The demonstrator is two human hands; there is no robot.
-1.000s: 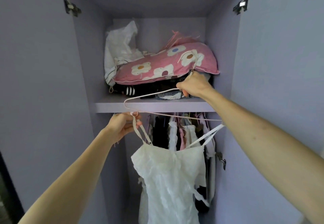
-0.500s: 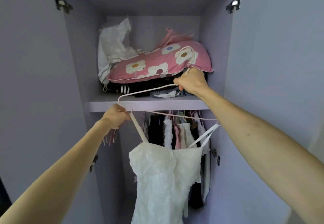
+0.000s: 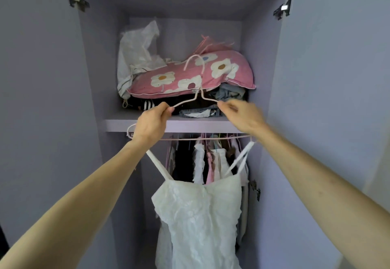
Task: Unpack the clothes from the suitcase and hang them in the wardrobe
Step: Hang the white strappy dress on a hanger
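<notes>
A white strappy dress (image 3: 198, 218) hangs by both straps from a pale pink wire hanger (image 3: 199, 91) in front of the open lilac wardrobe (image 3: 90, 100). My left hand (image 3: 150, 124) grips the hanger's left arm. My right hand (image 3: 242, 117) pinches its right arm near the neck. The hook points up in front of the pink pillow. The hanger's bottom wire runs level with the shelf's front edge. No suitcase is in view.
On the upper shelf (image 3: 190, 125) lie a pink flowered pillow (image 3: 190, 77), a white bag (image 3: 137, 53) and folded dark clothes (image 3: 190, 108). Several garments (image 3: 202, 159) hang tightly below the shelf. Both wardrobe doors (image 3: 337, 79) stand open at the sides.
My right hand has slid from the hanger's neck down to its right arm, and my left hand has moved up from the strap to the left arm. The hanger has turned level, hook upright.
</notes>
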